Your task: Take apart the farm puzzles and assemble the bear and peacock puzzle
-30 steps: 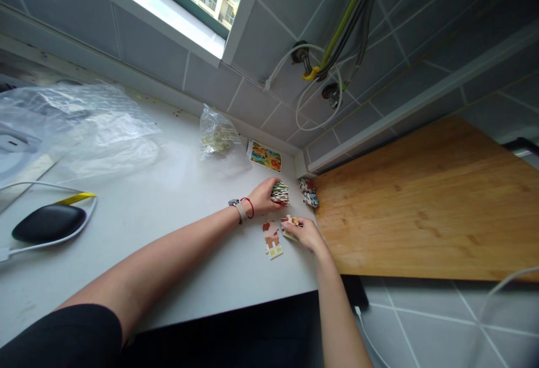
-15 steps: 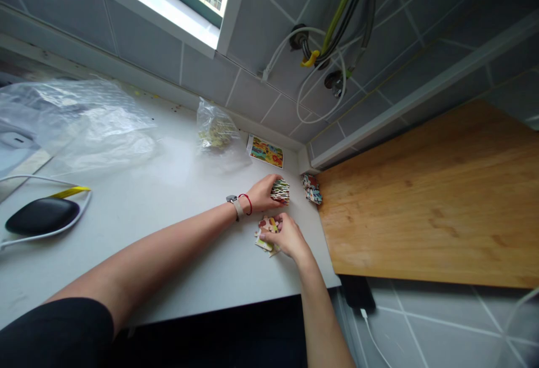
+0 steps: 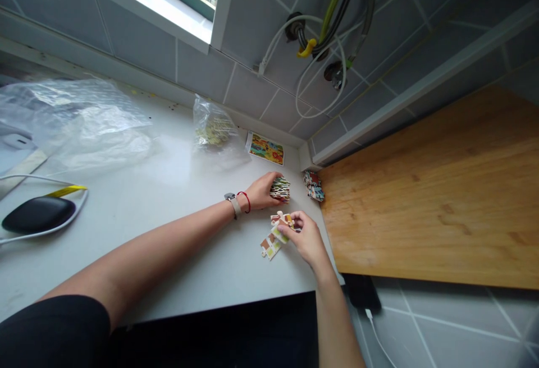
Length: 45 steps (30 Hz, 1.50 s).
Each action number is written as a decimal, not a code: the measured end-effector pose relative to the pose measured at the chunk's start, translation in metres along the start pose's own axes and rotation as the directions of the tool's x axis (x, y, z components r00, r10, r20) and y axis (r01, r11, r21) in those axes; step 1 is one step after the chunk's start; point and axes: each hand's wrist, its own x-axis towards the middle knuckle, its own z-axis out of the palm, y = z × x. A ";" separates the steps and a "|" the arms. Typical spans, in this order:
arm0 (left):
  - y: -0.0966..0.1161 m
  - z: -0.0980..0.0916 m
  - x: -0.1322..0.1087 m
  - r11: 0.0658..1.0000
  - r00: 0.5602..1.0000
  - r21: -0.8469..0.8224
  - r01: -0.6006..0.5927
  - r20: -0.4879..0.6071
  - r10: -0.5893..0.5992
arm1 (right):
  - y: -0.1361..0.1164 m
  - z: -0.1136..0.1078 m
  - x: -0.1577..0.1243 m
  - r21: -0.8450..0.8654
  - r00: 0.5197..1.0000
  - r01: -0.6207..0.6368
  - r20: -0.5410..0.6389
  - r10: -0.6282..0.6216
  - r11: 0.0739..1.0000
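Observation:
My left hand (image 3: 268,191) is wrapped round a stack of jigsaw puzzle pieces (image 3: 281,189), their edges facing right. Nearer to me, my right hand (image 3: 306,238) pinches a few puzzle pieces (image 3: 283,228) with red, brown and yellow-green print. Just below them, other puzzle pieces (image 3: 270,245) in brown and yellow-green lie on the white countertop (image 3: 210,261). How many pieces the right fingers hold is partly hidden. Two small piles of puzzle pieces (image 3: 314,186) sit to the right, by the wooden board.
A picture card (image 3: 265,148) and a clear bag of pieces (image 3: 214,129) lie towards the wall. Crumpled plastic wrap (image 3: 92,121) and a black rounded device (image 3: 39,215) occupy the left. A wooden board (image 3: 429,205) borders the right side, with a black phone-like device (image 3: 361,291) below its edge.
My right hand has shifted to the right, carrying puzzle pieces off those beneath, which now show more fully. My left hand keeps its hold on the stack. The view has tilted slightly.

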 end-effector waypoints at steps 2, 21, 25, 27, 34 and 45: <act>-0.001 0.000 0.000 1.000 1.000 0.001 -0.001 0.001 0.001 | 0.002 -0.005 -0.006 0.029 0.994 -0.046 0.100 0.043 0.999; 0.000 0.001 0.000 0.998 0.999 -0.050 0.036 -0.015 -0.036 | 0.002 0.034 -0.036 -0.325 0.991 -0.044 0.104 0.082 0.945; 0.000 0.001 0.000 0.998 0.999 -0.046 0.039 -0.009 -0.039 | -0.010 0.043 -0.044 -0.401 0.982 -0.069 0.134 0.133 0.914; 0.001 0.001 0.000 0.998 0.999 -0.044 0.038 -0.003 -0.038 | -0.015 0.045 -0.045 -0.416 0.978 -0.068 0.153 0.144 0.907; 0.001 0.001 0.000 0.999 1.000 -0.033 0.027 -0.002 -0.028 | -0.020 0.043 -0.046 -0.294 0.971 -0.037 0.216 0.104 0.955; -0.001 0.000 0.000 0.996 0.997 0.078 -0.037 0.074 0.031 | 0.026 -0.029 0.030 0.189 0.921 0.165 -0.380 -0.083 0.968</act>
